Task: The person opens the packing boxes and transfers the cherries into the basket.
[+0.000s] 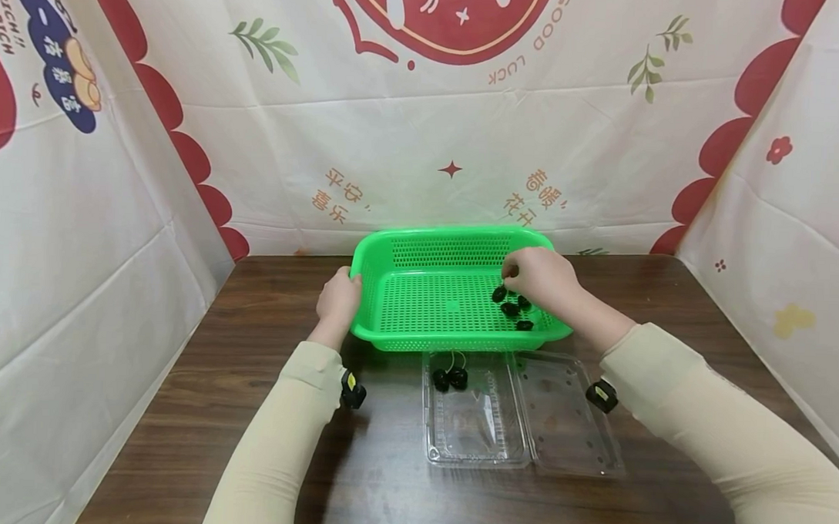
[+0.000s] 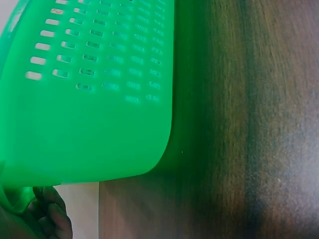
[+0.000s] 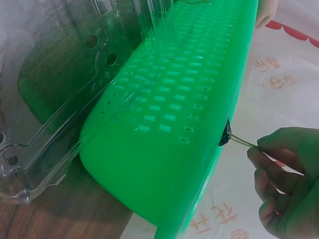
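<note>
A green perforated plastic basket stands on the table. At its left end, my left hand grips the rim, with curled fingertips showing under the edge. Over the basket's right end, my right hand pinches the thin stem of a dark cherry between thumb and finger. Several dark cherries lie on the basket floor below that hand. In front of the basket sits a clear plastic clamshell box, holding two cherries with stems near its back edge.
The box's clear lid lies folded open to the right, close to the basket's front wall. Under everything is a dark wood table. Printed white cloth hangs behind the table and along both sides.
</note>
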Demonstrator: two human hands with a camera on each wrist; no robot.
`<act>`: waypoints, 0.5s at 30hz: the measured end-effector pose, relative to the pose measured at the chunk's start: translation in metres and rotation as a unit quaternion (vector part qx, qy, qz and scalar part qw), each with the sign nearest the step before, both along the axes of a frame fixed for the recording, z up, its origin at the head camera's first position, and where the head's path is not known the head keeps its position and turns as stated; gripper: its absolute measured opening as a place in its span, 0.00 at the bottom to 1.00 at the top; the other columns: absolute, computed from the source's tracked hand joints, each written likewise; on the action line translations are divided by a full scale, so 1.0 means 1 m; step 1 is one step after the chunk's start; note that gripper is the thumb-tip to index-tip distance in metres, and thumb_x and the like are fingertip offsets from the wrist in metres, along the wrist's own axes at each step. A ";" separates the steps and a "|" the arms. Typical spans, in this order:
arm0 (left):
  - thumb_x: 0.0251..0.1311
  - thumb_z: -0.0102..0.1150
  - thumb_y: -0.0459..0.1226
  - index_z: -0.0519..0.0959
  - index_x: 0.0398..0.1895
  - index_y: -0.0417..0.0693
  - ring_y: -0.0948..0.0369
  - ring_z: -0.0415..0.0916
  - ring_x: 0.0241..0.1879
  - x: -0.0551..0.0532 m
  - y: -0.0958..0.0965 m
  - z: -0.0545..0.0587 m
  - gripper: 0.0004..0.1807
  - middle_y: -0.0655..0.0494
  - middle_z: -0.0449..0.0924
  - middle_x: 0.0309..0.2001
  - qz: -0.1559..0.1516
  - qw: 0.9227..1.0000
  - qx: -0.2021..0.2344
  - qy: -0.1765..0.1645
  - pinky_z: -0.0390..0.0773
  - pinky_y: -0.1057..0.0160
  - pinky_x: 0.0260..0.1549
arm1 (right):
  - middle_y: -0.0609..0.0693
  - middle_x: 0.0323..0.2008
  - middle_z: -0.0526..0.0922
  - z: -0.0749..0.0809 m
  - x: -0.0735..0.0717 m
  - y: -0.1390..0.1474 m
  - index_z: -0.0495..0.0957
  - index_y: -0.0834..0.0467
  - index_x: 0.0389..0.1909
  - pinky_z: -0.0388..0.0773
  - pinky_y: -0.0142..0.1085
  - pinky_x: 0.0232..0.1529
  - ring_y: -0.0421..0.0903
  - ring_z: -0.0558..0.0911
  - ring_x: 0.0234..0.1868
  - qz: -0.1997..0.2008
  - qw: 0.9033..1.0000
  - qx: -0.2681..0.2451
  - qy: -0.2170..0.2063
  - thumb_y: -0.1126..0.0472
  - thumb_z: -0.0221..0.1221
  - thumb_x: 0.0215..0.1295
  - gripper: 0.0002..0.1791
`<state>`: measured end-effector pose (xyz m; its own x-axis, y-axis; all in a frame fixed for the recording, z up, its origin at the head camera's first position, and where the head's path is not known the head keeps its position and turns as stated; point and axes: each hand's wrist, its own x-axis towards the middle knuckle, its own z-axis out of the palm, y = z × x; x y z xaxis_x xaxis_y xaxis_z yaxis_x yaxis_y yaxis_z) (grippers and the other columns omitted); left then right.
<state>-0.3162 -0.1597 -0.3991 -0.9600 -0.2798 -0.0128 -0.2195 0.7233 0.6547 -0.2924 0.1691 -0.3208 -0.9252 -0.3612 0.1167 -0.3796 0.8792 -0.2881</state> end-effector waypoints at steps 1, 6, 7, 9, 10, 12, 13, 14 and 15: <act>0.76 0.42 0.47 0.68 0.66 0.47 0.47 0.77 0.45 0.000 0.000 0.000 0.23 0.46 0.78 0.53 0.000 1.000 0.000 0.001 0.74 0.47 0.40 | 0.52 0.40 0.84 0.000 -0.001 0.000 0.85 0.58 0.41 0.76 0.47 0.33 0.47 0.80 0.32 -0.006 1.000 -0.001 -0.005 0.63 0.58 0.66 0.08; 0.76 0.42 0.47 0.68 0.66 0.47 0.47 0.77 0.45 0.001 0.001 0.001 0.23 0.46 0.78 0.53 -0.001 1.000 0.001 0.002 0.74 0.47 0.40 | 0.53 0.41 0.84 -0.001 -0.006 0.001 0.85 0.58 0.41 0.75 0.46 0.32 0.46 0.79 0.31 -0.023 0.999 -0.005 -0.023 0.64 0.57 0.65 0.09; 0.76 0.42 0.47 0.68 0.66 0.47 0.47 0.77 0.45 0.001 0.001 0.001 0.23 0.46 0.78 0.53 0.000 1.000 0.000 0.001 0.74 0.46 0.40 | 0.53 0.39 0.84 -0.001 -0.008 0.002 0.85 0.59 0.40 0.74 0.45 0.31 0.46 0.77 0.29 -0.024 0.999 -0.009 -0.029 0.64 0.56 0.65 0.10; 0.76 0.42 0.47 0.68 0.66 0.47 0.47 0.77 0.46 0.000 0.001 0.001 0.23 0.46 0.78 0.53 0.001 1.000 0.001 0.001 0.74 0.46 0.40 | 0.52 0.39 0.84 -0.001 -0.010 0.002 0.85 0.58 0.38 0.70 0.42 0.29 0.46 0.74 0.27 -0.030 0.999 -0.017 -0.038 0.65 0.54 0.64 0.10; 0.76 0.42 0.47 0.68 0.66 0.47 0.47 0.77 0.46 0.000 0.001 0.000 0.23 0.46 0.78 0.53 0.000 1.000 0.001 0.001 0.74 0.46 0.40 | 0.51 0.38 0.84 -0.001 -0.011 0.002 0.85 0.57 0.36 0.68 0.41 0.27 0.45 0.72 0.25 -0.032 0.998 -0.020 -0.043 0.66 0.54 0.64 0.10; 0.76 0.41 0.47 0.68 0.67 0.47 0.47 0.77 0.46 0.000 0.001 0.000 0.23 0.46 0.78 0.53 0.000 1.000 0.000 -0.001 0.75 0.46 0.40 | 0.50 0.35 0.84 -0.001 -0.014 0.002 0.85 0.56 0.33 0.62 0.40 0.25 0.45 0.67 0.23 -0.038 0.998 -0.028 -0.050 0.67 0.53 0.62 0.11; 0.76 0.41 0.47 0.68 0.67 0.47 0.47 0.77 0.46 0.000 0.001 -0.001 0.23 0.46 0.78 0.53 0.001 1.000 0.000 -0.001 0.75 0.46 0.40 | 0.50 0.33 0.84 -0.001 -0.016 0.002 0.85 0.57 0.31 0.59 0.40 0.24 0.45 0.64 0.22 -0.041 0.997 -0.031 -0.055 0.67 0.52 0.62 0.12; 0.76 0.41 0.47 0.67 0.67 0.47 0.47 0.77 0.45 -0.001 0.001 -0.001 0.23 0.46 0.78 0.53 0.002 1.000 0.001 -0.001 0.75 0.46 0.40 | 0.49 0.31 0.84 -0.002 -0.017 0.003 0.85 0.56 0.29 0.58 0.39 0.24 0.45 0.63 0.22 -0.045 0.997 -0.034 -0.056 0.67 0.52 0.61 0.12; 0.76 0.41 0.47 0.67 0.67 0.47 0.47 0.77 0.45 -0.001 0.001 -0.001 0.23 0.45 0.78 0.53 0.002 1.000 0.000 -0.002 0.75 0.46 0.40 | 0.48 0.28 0.83 -0.002 -0.019 0.002 0.84 0.56 0.28 0.57 0.39 0.23 0.44 0.61 0.21 -0.047 0.997 -0.037 -0.058 0.68 0.52 0.61 0.12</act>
